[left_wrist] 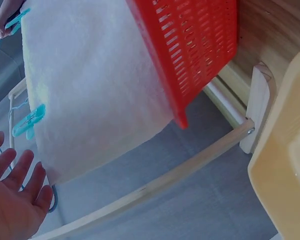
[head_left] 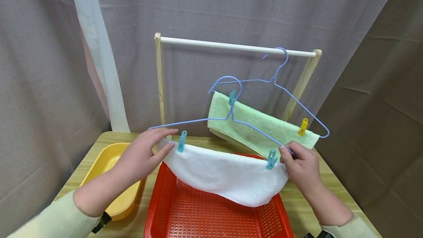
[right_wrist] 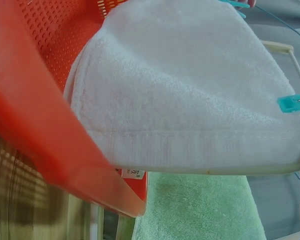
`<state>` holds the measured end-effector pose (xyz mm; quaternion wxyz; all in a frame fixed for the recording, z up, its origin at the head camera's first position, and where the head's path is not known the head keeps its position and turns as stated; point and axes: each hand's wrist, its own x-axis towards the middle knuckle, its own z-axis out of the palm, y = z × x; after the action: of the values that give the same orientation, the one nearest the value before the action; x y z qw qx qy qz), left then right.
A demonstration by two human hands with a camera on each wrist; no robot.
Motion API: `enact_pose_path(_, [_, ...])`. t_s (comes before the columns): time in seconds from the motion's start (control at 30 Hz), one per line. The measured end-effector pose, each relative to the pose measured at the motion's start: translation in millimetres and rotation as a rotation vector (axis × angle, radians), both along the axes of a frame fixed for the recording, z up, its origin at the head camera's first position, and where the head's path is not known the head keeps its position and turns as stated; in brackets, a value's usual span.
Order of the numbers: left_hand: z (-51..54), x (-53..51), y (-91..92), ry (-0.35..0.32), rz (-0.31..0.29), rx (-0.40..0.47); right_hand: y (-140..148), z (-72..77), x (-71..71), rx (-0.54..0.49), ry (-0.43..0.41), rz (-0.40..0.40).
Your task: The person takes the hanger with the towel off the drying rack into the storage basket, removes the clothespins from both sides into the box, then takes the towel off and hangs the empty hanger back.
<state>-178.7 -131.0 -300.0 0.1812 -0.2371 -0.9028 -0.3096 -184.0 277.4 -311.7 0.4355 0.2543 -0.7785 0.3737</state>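
Note:
A white towel (head_left: 221,172) hangs from a blue wire hanger (head_left: 188,122), with a teal clip (head_left: 182,141) near its left end and teal clips (head_left: 271,159) near its right end. My right hand (head_left: 302,164) pinches the hanger's right end beside the towel's corner. Beside the towel's left corner is my left hand (head_left: 140,153), its fingers extended; in the left wrist view the left hand (left_wrist: 15,195) has spread fingers near a teal clip (left_wrist: 29,121), holding nothing. The right wrist view shows the white towel (right_wrist: 190,90) close up.
Behind, a green towel (head_left: 257,124) hangs with a teal and a yellow clip (head_left: 303,127) from a second hanger (head_left: 299,102) on the rack's white rod (head_left: 214,44). A red basket (head_left: 211,212) stands below the white towel, a yellow tub (head_left: 123,203) to its left.

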Motion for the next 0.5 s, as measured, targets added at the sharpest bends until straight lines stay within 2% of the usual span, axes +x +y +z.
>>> enact_pose_path(0.2, [4.4,-0.5,3.0,-0.021,-0.018,-0.045,6.0,-3.7,-4.1,0.016,0.012,0.007])
enact_pose_path(0.5, [4.3,-3.0,9.6,-0.064,0.001,-0.155,5.5,-1.6,-5.3,0.018,0.06,0.044])
